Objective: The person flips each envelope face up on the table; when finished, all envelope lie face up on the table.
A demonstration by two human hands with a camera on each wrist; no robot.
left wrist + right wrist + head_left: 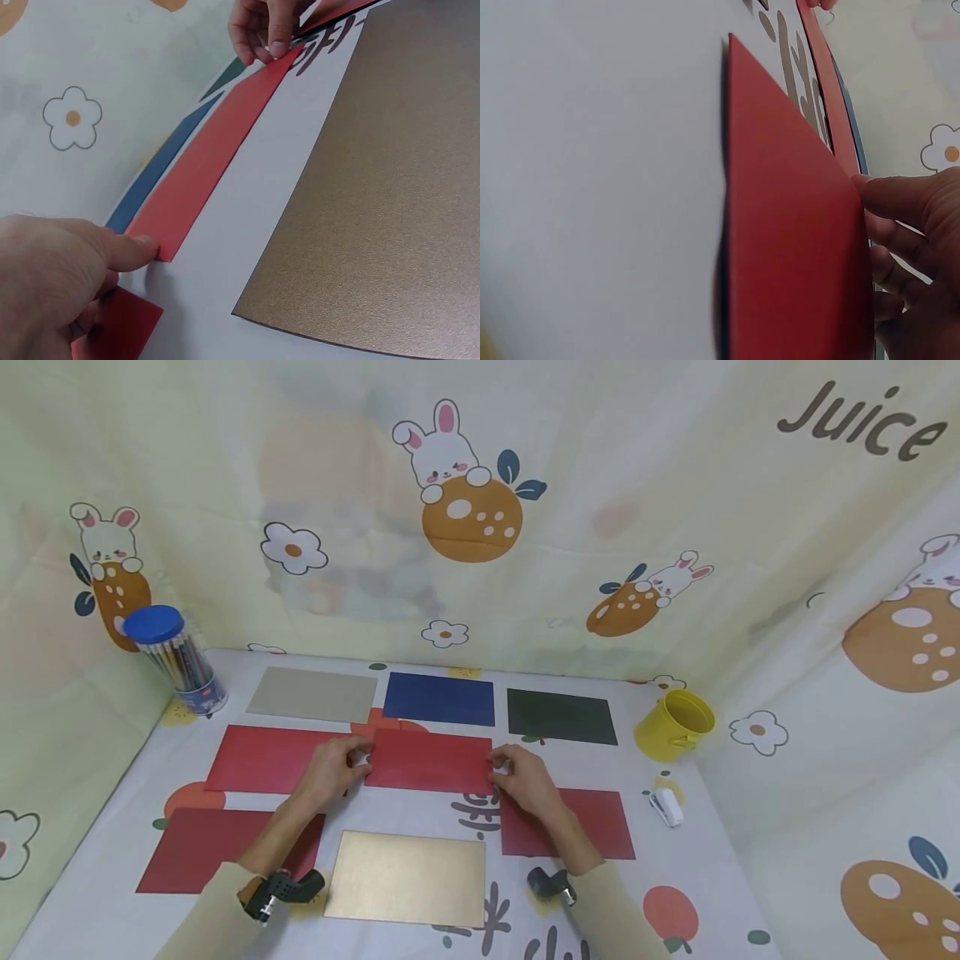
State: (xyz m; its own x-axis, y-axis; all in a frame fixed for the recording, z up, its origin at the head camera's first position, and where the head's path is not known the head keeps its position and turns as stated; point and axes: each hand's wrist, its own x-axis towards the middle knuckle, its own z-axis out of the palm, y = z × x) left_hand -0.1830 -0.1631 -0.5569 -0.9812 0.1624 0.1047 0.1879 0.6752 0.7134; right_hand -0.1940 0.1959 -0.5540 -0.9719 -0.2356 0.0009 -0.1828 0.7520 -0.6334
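Observation:
A bright red rectangular card [431, 762] lies in the middle row on the table. My left hand [330, 770] pinches its left end, with the fingertips right at the corner in the left wrist view. At the opposite end, my right hand [525, 779] pinches the right edge between thumb and fingers. Under the left hand is another red card [262, 758], partly covered by it. The right wrist and forearm pass over a darker red card [592, 827], whose surface fills much of the right wrist view. Closer to me lies a gold card [407, 878].
Grey [311, 695], blue [438, 699] and dark green [562, 717] cards form the back row. A dark red card [217, 850] lies front left. A blue-lidded pencil jar [180, 664] stands back left; a yellow bucket [667, 731] and white stapler-like object [666, 807] are at right.

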